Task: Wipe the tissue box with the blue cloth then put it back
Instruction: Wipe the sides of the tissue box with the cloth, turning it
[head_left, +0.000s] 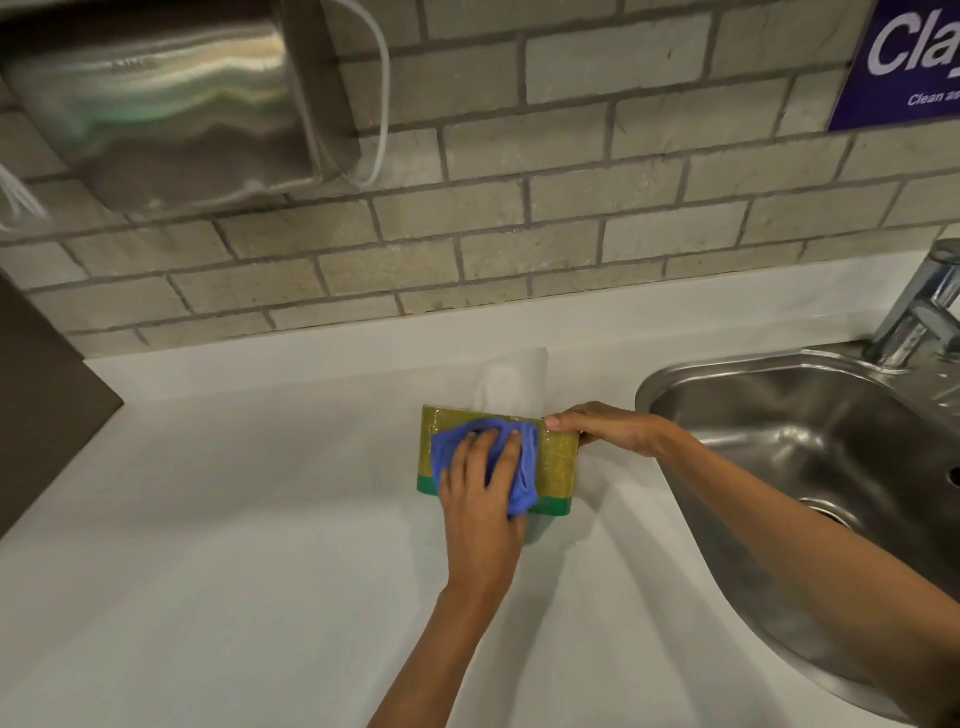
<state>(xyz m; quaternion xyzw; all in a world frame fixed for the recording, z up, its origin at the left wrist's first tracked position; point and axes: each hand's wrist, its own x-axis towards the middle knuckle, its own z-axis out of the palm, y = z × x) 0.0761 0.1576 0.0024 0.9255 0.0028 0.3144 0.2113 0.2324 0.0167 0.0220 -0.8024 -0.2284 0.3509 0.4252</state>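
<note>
A yellow-green tissue box with a green lower band stands on the white counter, a white tissue sticking out of its top. My left hand presses a crumpled blue cloth flat against the box's front face. My right hand grips the box's upper right corner, thumb on the front edge, fingers behind it. The cloth and left hand hide much of the box's front.
A steel sink lies just right of the box, with a chrome tap behind it. A steel dispenser hangs on the brick wall at upper left. A purple sign hangs at upper right. A dark panel borders the counter's left.
</note>
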